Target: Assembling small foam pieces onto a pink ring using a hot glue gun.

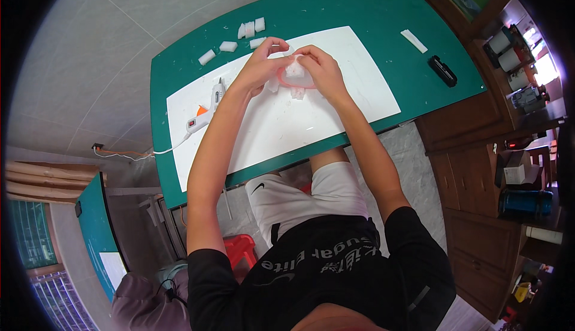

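Both my hands meet over a white board (281, 133) on the green table. My left hand (263, 67) is closed, its thumb pressed on a white foam block (294, 69). From the other side my right hand (323, 72) pinches the same block, its fingers bent around it. Just under the block is a round, pale piece with a pink rim (304, 85), partly hidden by my fingers. Another bit of white foam (297, 94) sits against the rim's near side. To the left lies a white glue gun (211, 108), its nozzle pointing away from me and its cord running left.
Several white foam blocks (227, 46) lie on the green table (323, 7) beyond the board. At the right are a white strip (414, 41) and a black oblong tool (442, 71). A red stool (241, 250) stands below left; wooden cabinets (479, 235) line the right.
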A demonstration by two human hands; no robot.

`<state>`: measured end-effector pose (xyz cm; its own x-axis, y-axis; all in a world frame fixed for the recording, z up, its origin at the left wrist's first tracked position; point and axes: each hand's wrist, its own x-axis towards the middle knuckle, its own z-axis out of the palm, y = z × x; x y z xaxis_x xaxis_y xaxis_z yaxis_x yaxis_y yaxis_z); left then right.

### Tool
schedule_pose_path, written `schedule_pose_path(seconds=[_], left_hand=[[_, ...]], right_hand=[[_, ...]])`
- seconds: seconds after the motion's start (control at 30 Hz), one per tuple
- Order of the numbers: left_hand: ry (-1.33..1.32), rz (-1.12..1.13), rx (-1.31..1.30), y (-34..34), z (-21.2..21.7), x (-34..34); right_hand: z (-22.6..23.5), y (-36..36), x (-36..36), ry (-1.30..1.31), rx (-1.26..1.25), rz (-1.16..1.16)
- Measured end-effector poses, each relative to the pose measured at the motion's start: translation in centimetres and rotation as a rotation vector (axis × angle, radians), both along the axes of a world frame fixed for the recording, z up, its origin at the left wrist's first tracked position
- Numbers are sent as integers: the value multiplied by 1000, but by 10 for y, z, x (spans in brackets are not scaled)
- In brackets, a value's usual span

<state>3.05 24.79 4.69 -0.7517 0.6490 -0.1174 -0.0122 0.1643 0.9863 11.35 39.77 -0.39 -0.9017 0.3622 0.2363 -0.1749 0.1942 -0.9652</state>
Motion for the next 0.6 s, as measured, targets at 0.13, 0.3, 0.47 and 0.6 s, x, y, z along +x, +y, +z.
schedule_pose_path(seconds=[0.13, 0.3, 0.47, 0.6], left_hand=[[-4, -6, 5, -1, -2, -2], [16, -14, -14, -1, 0, -2], [-4, -42, -16, -1, 8, -3], [0, -28, -52, -6, 6, -10]], right_hand=[[0, -1, 0, 12, 3, 6], [8, -2, 3, -50, 20, -18], [16, 6, 5, -48, -4, 27], [26, 8, 6, -45, -96, 89]])
